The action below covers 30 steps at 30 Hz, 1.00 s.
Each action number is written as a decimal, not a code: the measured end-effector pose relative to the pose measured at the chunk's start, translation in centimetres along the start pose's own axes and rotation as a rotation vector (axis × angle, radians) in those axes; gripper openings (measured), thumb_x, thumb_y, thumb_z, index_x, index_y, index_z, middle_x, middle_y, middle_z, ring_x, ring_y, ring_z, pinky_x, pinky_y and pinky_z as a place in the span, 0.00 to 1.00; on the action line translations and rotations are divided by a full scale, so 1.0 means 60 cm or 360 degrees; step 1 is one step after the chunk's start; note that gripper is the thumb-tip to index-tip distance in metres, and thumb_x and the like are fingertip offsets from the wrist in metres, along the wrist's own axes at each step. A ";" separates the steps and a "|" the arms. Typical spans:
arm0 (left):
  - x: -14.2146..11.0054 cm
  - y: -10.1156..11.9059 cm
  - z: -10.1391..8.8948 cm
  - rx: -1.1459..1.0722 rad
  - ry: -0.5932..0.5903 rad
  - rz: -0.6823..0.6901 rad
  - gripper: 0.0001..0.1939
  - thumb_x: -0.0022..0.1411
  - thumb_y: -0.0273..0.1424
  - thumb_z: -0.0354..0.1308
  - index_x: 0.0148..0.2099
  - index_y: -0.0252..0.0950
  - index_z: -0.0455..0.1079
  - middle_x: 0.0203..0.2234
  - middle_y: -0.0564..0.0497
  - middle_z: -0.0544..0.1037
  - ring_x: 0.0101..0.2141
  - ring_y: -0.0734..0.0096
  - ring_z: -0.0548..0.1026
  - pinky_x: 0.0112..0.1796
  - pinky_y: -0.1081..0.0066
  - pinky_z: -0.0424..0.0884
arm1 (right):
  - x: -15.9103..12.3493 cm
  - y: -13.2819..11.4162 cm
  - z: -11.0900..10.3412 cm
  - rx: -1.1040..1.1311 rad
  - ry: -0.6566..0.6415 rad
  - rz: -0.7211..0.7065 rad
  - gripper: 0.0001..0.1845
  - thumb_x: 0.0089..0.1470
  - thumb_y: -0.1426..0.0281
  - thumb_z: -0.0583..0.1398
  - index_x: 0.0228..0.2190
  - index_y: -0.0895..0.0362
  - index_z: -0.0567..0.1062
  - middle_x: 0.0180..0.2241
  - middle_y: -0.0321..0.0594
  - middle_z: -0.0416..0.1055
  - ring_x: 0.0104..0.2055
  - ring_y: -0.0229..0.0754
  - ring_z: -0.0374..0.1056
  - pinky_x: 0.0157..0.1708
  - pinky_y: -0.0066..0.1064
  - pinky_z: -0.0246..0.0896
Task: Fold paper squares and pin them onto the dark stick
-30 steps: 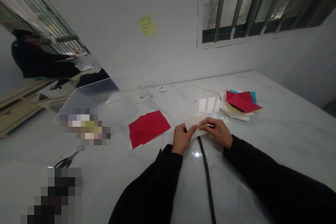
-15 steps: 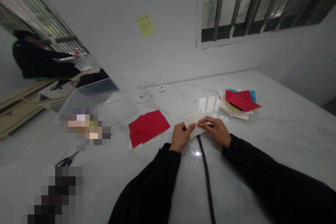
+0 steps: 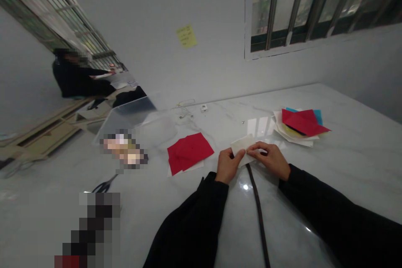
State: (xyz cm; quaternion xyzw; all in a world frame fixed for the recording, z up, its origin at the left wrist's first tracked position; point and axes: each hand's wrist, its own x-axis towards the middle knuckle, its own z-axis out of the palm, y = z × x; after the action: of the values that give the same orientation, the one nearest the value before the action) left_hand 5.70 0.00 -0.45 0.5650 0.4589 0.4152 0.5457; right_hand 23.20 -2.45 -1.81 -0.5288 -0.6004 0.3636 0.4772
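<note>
A cream-white square sheet (image 3: 240, 144), of felt or paper, is held up a little off the marble-patterned table. My left hand (image 3: 228, 165) grips its left side, thumb on top. Over its middle my right hand (image 3: 270, 159) pinches with thumb and forefinger; whatever lies between those fingertips is too small to make out. A long dark brown strip (image 3: 259, 213) runs from below the sheet toward the front edge. Left of my hands lie red sheets (image 3: 190, 153) with a white one underneath.
A pile of red, blue, yellow and white sheets (image 3: 303, 122) lies at the back right. Scissors (image 3: 105, 185) and a clear plastic box (image 3: 125, 119) are on the left. A white plug (image 3: 204, 108) and thin cable (image 3: 185, 111) lie by the wall. Another person (image 3: 77, 77) sits far left.
The whole view has shifted, so everything appears further right. Both hands keep nearly the same hold on the white sheet, and the right fingertips stay at its middle.
</note>
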 end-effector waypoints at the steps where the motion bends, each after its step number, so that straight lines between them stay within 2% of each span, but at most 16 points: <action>1: -0.002 0.000 0.001 -0.0006 -0.0006 0.0013 0.20 0.55 0.42 0.64 0.41 0.29 0.80 0.33 0.45 0.83 0.32 0.62 0.78 0.34 0.68 0.72 | -0.001 -0.001 0.000 0.0001 -0.0013 0.0028 0.16 0.53 0.55 0.64 0.33 0.54 0.82 0.35 0.41 0.80 0.38 0.47 0.74 0.38 0.36 0.69; 5: -0.008 -0.004 0.003 0.0018 -0.0020 0.0085 0.20 0.57 0.41 0.63 0.44 0.30 0.79 0.38 0.44 0.83 0.36 0.60 0.79 0.39 0.66 0.73 | -0.006 -0.003 0.000 0.0081 -0.0056 0.0090 0.18 0.52 0.53 0.65 0.34 0.54 0.81 0.37 0.42 0.80 0.40 0.50 0.75 0.40 0.38 0.70; 18: -0.013 -0.017 0.008 0.0151 0.0024 0.0131 0.20 0.60 0.41 0.61 0.44 0.30 0.79 0.38 0.43 0.82 0.37 0.59 0.79 0.37 0.66 0.73 | -0.011 -0.007 0.004 0.0106 -0.0004 0.0146 0.22 0.49 0.50 0.66 0.33 0.56 0.81 0.35 0.44 0.80 0.38 0.50 0.75 0.38 0.38 0.70; 22: -0.016 -0.016 0.011 0.0198 0.0074 0.0149 0.20 0.60 0.41 0.60 0.45 0.30 0.79 0.38 0.44 0.83 0.39 0.58 0.79 0.40 0.65 0.74 | -0.011 -0.005 0.005 0.0083 0.0003 0.0147 0.22 0.49 0.50 0.66 0.34 0.55 0.82 0.36 0.44 0.81 0.38 0.51 0.76 0.38 0.38 0.70; 27: -0.019 -0.015 0.017 0.0095 0.0111 0.0231 0.18 0.60 0.38 0.60 0.48 0.32 0.77 0.43 0.45 0.82 0.43 0.59 0.78 0.46 0.63 0.73 | -0.012 -0.010 0.005 0.0061 0.0001 0.0137 0.20 0.50 0.51 0.65 0.33 0.55 0.81 0.35 0.43 0.80 0.38 0.50 0.75 0.40 0.38 0.69; 30: -0.020 -0.015 0.018 0.0103 0.0140 0.0224 0.18 0.59 0.37 0.61 0.49 0.32 0.77 0.42 0.44 0.82 0.43 0.58 0.79 0.46 0.63 0.73 | -0.013 -0.012 0.005 0.0044 0.0005 0.0136 0.20 0.50 0.50 0.65 0.33 0.55 0.81 0.34 0.42 0.80 0.36 0.49 0.75 0.38 0.37 0.69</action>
State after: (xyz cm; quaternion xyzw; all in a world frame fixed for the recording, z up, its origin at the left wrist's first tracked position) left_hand 6.42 -1.44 -1.39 0.5944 0.4546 0.4621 0.4759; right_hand 22.71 -3.31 -1.37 -0.5477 -0.5715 0.3910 0.4695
